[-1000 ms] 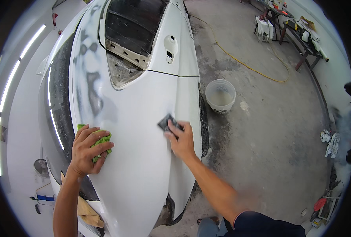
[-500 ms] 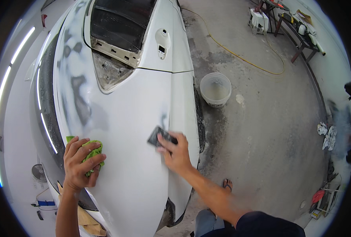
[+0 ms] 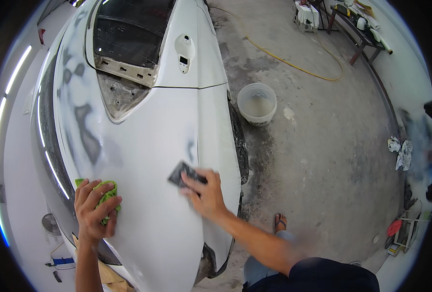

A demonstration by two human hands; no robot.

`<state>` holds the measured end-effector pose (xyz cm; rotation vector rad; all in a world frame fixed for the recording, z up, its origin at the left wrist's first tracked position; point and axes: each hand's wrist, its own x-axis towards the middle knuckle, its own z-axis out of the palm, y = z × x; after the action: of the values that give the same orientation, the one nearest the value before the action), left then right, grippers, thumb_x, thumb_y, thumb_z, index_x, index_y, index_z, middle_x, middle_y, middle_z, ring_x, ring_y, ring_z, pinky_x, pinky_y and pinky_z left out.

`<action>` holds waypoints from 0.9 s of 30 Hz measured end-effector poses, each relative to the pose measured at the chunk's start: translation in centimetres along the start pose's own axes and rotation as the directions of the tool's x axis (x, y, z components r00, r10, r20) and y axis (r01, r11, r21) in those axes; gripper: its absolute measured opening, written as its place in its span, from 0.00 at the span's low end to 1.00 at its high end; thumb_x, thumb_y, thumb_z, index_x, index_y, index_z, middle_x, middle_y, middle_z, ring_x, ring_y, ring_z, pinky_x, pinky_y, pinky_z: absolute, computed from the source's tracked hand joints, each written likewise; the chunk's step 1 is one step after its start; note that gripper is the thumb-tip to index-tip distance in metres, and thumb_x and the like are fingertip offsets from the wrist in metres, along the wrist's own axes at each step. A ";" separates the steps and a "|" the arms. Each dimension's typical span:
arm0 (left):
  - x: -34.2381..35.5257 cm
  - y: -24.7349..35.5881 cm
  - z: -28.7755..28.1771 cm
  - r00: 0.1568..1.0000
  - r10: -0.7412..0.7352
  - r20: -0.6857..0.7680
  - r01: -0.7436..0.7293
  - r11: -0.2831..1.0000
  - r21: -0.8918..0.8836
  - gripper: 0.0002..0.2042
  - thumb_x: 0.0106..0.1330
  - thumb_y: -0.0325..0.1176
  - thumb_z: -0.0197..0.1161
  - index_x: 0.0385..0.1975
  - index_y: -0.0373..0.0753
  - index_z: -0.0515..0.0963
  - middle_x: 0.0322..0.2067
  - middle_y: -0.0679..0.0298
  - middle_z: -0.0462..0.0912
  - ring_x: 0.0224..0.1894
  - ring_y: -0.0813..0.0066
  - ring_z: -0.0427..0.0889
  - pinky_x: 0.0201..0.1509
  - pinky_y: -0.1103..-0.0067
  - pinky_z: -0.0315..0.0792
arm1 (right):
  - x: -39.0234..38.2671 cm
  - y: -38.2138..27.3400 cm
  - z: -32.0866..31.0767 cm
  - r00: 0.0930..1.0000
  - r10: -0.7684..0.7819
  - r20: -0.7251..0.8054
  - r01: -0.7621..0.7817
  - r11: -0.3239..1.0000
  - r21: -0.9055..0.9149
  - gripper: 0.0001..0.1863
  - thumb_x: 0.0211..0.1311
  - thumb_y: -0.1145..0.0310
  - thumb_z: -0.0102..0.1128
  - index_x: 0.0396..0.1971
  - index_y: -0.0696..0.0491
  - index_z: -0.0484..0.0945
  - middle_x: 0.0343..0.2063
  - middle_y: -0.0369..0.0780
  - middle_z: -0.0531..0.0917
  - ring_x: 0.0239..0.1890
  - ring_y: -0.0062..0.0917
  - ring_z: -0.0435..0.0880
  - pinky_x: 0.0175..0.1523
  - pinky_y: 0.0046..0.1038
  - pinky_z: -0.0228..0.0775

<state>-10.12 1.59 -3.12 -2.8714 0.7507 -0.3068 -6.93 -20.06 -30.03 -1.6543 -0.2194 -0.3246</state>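
A white car body fills the middle, with grey sanded patches along its left side and a smaller mark on the rear panel. My left hand is closed on a crumpled green cloth and rests on the panel near the left window edge. My right hand, slightly blurred, grips a dark flat rectangular pad against the panel, just below the small mark.
A translucent bucket stands beside the car on the concrete floor. A yellow hose runs toward a dark bench with assorted items. Crumpled paper lies by the right wall. My foot shows at the lower right.
My right hand and pad have moved down and left, uncovering the small mark. My left hand sits lower and farther left in view, and the car and surroundings have shifted leftward.
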 end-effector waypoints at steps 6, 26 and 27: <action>0.2 0.0 -0.1 1.000 0.021 -0.009 -0.020 1.000 0.013 0.18 0.42 0.28 0.66 0.37 0.49 0.88 0.48 0.60 0.89 0.56 0.48 0.84 0.69 0.47 0.70 | 5.1 1.3 0.7 0.998 -0.010 -0.061 0.008 0.999 -0.031 0.21 0.61 0.61 0.78 0.55 0.41 0.90 0.51 0.43 0.80 0.48 0.42 0.74 0.57 0.40 0.69; 0.3 0.2 -0.1 1.000 0.002 -0.006 -0.002 1.000 0.005 0.17 0.43 0.28 0.65 0.36 0.50 0.87 0.48 0.61 0.88 0.56 0.48 0.84 0.68 0.47 0.69 | 5.4 2.5 0.0 0.990 -0.135 -0.042 0.133 0.990 -0.035 0.22 0.61 0.59 0.78 0.56 0.37 0.89 0.55 0.42 0.81 0.49 0.41 0.76 0.57 0.42 0.71; 0.2 0.2 -0.1 1.000 0.004 -0.001 -0.004 1.000 0.012 0.17 0.43 0.28 0.65 0.36 0.50 0.87 0.48 0.61 0.88 0.56 0.48 0.84 0.68 0.47 0.70 | 5.6 2.5 0.2 0.994 -0.090 -0.064 0.086 0.995 -0.056 0.21 0.61 0.60 0.77 0.56 0.38 0.89 0.56 0.42 0.81 0.49 0.41 0.76 0.57 0.42 0.70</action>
<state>-10.02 1.30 -2.99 -2.8585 0.7523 -0.3107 -0.84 -20.41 -30.48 -1.6861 -0.2359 -0.4546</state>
